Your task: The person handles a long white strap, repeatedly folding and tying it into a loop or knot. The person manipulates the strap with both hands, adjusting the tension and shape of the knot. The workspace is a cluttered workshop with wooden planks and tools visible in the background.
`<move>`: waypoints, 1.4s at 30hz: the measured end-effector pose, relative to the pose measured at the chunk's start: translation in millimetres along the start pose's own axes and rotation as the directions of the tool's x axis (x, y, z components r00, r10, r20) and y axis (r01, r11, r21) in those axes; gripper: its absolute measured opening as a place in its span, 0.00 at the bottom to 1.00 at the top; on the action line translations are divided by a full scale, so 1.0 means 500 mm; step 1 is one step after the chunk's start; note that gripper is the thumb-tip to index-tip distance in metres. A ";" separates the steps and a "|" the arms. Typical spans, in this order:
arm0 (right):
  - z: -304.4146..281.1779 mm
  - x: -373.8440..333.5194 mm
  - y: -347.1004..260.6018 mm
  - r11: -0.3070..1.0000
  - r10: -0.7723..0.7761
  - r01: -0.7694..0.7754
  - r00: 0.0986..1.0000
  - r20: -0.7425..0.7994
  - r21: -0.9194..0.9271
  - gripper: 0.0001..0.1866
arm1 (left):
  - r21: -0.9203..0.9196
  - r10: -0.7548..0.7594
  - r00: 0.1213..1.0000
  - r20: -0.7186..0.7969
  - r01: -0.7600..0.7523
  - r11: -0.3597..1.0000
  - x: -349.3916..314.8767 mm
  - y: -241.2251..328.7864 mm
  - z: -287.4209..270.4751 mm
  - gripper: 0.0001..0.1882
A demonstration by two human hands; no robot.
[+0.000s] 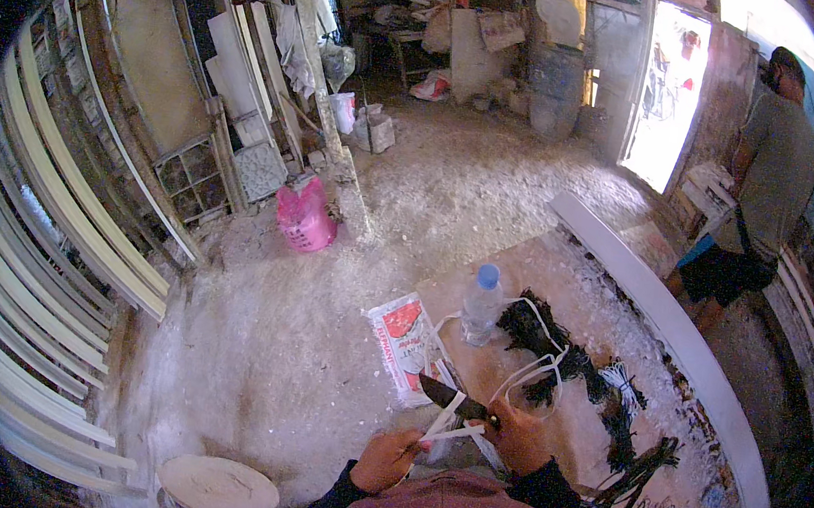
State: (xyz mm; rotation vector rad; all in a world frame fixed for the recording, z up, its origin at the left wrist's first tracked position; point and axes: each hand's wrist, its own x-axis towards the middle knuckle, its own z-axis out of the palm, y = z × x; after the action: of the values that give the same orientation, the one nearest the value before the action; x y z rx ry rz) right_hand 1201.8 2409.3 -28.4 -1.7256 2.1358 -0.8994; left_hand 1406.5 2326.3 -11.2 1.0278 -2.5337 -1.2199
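My right hand (520,437) is wrapped round a knife (450,396), whose broad dark blade points to the upper left. In a closed grip, my left hand (385,460) has the end of a white strip (454,434), which crosses over to the right hand and passes by the blade. More of the white strip loops on the floor right of the right hand. Just beyond the hands lies a white and red printed bag (403,342). A clear bottle with a blue cap (488,279) stands behind the right hand, beside dark bundles of strands (529,329).
A long white beam (666,313) runs along the right. Behind it, another person (776,162) stands facing a wall. Long pale mouldings (41,287) are stacked at left. A round white disc (218,488) sits near left; a pink bag (306,217) stands by a post (325,89).
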 end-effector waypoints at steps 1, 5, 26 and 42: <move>0.001 -0.004 0.013 1.000 -0.019 0.019 1.000 -0.007 0.004 0.14 | 0.021 -0.039 0.998 0.042 0.038 0.999 -0.005 -0.003 -0.001 0.13; -0.051 -0.013 0.070 0.973 0.187 -0.207 0.968 -0.168 -0.104 0.08 | -0.144 0.081 0.990 -0.115 -0.097 0.985 -0.062 -0.034 -0.018 0.13; 0.053 -0.170 0.305 0.816 0.525 -0.577 0.769 -0.365 -0.041 0.22 | -0.911 -0.017 0.987 -0.161 -0.155 -0.382 0.054 0.026 -0.077 0.12; -0.084 -0.123 -0.087 0.967 0.179 -0.122 0.950 -0.256 0.223 0.10 | -0.927 0.268 0.912 0.311 0.353 -0.125 0.161 0.128 0.063 0.17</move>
State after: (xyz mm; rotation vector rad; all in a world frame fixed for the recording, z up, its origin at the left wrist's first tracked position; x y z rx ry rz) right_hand 1229.5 2475.7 19.4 -1.3835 2.2120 -1.3280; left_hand 1299.9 2322.9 2.9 0.3046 -0.6725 -2.8175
